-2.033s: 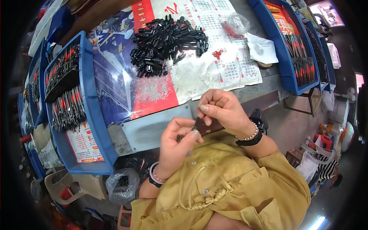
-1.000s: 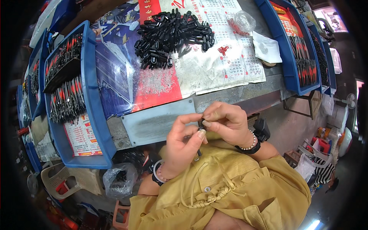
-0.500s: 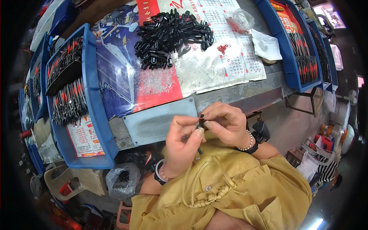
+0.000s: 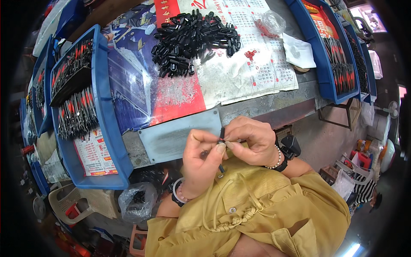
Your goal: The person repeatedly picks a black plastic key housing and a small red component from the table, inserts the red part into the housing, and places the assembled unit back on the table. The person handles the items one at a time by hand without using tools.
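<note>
Both of my hands meet in front of my chest, over the table's near edge. My left hand (image 4: 201, 156) pinches a slim black stick-shaped part (image 4: 222, 132) between thumb and fingers. A bit of red shows on it near the fingertips, and a dark end pokes out below the left hand. My right hand (image 4: 252, 140) has its thumb and forefinger closed on the same part from the right; the fingers hide its middle. Beyond them on the table lies a heap of black plastic pieces (image 4: 192, 40). Small red rings (image 4: 250, 55) sit in a little cluster right of the heap.
A pale flat plate (image 4: 171, 139) lies at the table's near edge. Blue trays of black-and-red parts stand at the left (image 4: 112, 128) and right (image 4: 319, 55). A clear bag (image 4: 273, 22) and a white cloth (image 4: 298, 52) lie at the far right. Below left are a beige chair (image 4: 83, 199) and plastic bag (image 4: 137, 201).
The black part now stands up higher above my fingertips, with red visible at its middle. My right-hand fingers have shifted slightly down and left around it.
</note>
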{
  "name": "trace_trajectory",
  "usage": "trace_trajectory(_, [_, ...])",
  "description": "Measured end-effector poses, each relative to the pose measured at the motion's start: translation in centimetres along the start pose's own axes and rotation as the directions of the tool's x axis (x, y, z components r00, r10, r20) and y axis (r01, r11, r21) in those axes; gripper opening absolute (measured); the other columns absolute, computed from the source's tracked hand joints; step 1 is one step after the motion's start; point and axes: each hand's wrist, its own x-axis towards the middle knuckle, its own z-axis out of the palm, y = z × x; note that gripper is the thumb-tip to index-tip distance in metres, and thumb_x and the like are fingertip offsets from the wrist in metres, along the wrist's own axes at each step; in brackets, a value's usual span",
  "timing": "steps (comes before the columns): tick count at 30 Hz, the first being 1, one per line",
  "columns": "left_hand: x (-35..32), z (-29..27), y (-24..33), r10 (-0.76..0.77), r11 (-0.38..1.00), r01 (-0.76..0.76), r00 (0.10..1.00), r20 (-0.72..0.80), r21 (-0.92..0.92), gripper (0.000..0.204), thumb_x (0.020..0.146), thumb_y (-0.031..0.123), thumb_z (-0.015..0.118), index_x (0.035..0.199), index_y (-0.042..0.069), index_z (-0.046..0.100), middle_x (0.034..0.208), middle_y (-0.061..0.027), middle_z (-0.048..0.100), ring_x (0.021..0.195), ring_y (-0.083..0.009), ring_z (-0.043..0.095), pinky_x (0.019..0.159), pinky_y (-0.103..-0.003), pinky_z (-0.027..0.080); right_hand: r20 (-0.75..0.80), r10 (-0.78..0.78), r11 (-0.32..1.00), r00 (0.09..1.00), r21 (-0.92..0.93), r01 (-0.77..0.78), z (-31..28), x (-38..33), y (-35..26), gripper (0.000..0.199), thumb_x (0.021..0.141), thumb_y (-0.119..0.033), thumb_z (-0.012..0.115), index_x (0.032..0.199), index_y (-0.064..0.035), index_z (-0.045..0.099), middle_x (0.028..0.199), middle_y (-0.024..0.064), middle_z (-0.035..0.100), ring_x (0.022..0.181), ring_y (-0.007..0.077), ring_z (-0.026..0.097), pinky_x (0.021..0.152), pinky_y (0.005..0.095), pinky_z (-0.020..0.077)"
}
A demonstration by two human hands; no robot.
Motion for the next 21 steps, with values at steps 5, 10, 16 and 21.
trace_trajectory(5, [0.5,-0.2,0.2,-0.061,0.998,0.061,0.998,-0.016,-0.028,0.017,0.091,0.004,0.056,0.103,0.004,0.043,0.075,-0.0051,0.062,0.06,-0.0041,0.052,0.054,-0.017,0.04,0.04,0.083,0.996,0.996,0.015,-0.084,-0.3,1.0,-0.6,0.008,0.077,0.001,0.065,0.084,0.0016,0.063,0.08,0.0125,0.064,0.07,0.024,0.063,0.062,0.0303,0.0502])
trace_trajectory(10, [1.3,-1.1,0.5,-0.239,0.925,0.248,0.969,0.069,-0.287,0.026,0.094,0.013,0.05,0.118,0.003,0.049,0.069,-0.0038,0.061,0.05,-0.003,0.045,0.043,-0.017,0.032,-0.014,0.096,0.9,0.995,-0.425,-0.093,-2.6,5.3,1.3,0.013,0.083,-0.007,0.062,0.093,0.0007,0.061,0.088,0.0132,0.063,0.075,0.0277,0.065,0.066,0.034,0.0509])
trace_trajectory(16, [1.1,-2.5,0.4,-0.32,0.795,0.37,0.929,0.185,-0.481,0.027,0.095,0.018,0.047,0.116,0.002,0.052,0.078,-0.0062,0.059,0.05,-0.0054,0.04,0.041,-0.018,0.029,0.165,-0.13,0.612,0.978,-0.762,0.21,-2.7,11.7,7.0,0.013,0.075,-0.001,0.06,0.087,-0.0017,0.055,0.087,0.0121,0.056,0.078,0.0316,0.06,0.067,0.0393,0.0497])
trace_trajectory(21, [0.3,-3.5,0.5,-0.319,0.792,0.288,0.947,0.037,-0.539,0.015,0.095,0.02,0.046,0.099,0.006,0.051,0.083,-0.0094,0.057,0.052,-0.0091,0.042,0.043,-0.021,0.033,0.238,0.156,0.494,0.959,-0.859,0.133,-1.6,11.5,7.0,0.019,0.076,0.0,0.057,0.094,-0.0025,0.055,0.087,0.0128,0.056,0.078,0.0324,0.059,0.065,0.039,0.0488])
